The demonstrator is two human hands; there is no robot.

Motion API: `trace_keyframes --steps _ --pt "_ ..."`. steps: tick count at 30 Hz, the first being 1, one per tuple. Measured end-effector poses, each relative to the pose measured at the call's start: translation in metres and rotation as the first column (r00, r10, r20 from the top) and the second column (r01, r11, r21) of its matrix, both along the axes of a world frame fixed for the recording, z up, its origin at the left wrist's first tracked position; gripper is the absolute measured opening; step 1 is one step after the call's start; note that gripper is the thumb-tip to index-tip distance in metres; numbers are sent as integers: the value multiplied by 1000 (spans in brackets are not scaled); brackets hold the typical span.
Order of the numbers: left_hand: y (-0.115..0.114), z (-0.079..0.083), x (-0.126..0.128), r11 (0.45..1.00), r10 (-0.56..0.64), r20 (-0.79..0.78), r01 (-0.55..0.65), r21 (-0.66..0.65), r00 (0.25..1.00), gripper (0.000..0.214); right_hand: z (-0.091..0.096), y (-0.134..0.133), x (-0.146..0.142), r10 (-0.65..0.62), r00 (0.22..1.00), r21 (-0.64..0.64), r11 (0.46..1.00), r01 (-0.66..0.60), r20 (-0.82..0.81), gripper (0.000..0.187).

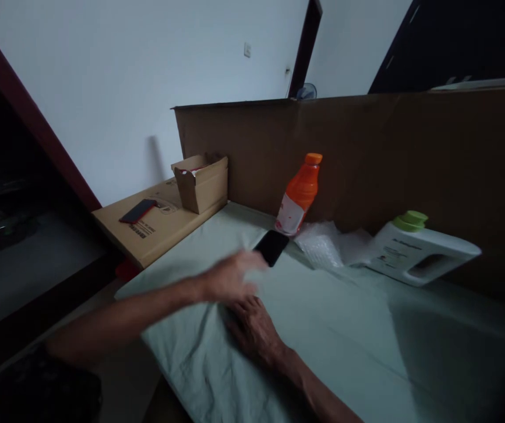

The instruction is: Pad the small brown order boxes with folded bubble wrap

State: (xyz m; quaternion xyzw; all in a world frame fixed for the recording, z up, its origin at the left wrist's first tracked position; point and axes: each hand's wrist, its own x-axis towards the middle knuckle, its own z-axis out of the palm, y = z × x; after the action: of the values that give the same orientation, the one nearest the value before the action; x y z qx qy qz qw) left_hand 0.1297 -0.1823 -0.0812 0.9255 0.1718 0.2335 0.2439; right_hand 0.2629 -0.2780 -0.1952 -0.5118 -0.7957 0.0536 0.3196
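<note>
My left hand (230, 276) is blurred by motion and reaches across from the left, above the table. Its thumb and forefinger are apart, with nothing visible between them, so it looks open. Just beyond its fingertips a black smartphone (272, 247) lies flat on the pale green cloth (323, 329). My right hand (256, 330) rests on that cloth just below my left hand, knuckles up and fingers curled in. Whatever may be under its fingers is hidden. Folds run through the cloth beside it.
An orange bottle (298, 197) leans beside bubble wrap (323, 242). A white jug with a green cap (420, 249) tilts at right. Behind stands a cardboard wall (367, 153). At left, a flat carton (155, 235) bears an open small box (206, 185) and a dark red-edged object (139, 210).
</note>
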Motion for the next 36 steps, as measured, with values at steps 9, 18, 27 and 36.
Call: trace_keyframes --steps 9,18,27,36 --pt "247 75 -17 422 891 161 -905 44 424 53 -10 5 11 96 994 -114 988 -100 -47 29" --pt "226 48 -51 517 827 201 -850 94 525 26 -28 5 15 -37 982 -76 997 23 -184 25" --pt "32 -10 -156 781 539 347 -609 135 768 17 -47 17 29 -301 699 -170 952 253 -648 52" --pt "-27 -75 -181 586 731 112 -535 -609 673 104 -27 4 9 -170 775 -195 979 61 -609 54"
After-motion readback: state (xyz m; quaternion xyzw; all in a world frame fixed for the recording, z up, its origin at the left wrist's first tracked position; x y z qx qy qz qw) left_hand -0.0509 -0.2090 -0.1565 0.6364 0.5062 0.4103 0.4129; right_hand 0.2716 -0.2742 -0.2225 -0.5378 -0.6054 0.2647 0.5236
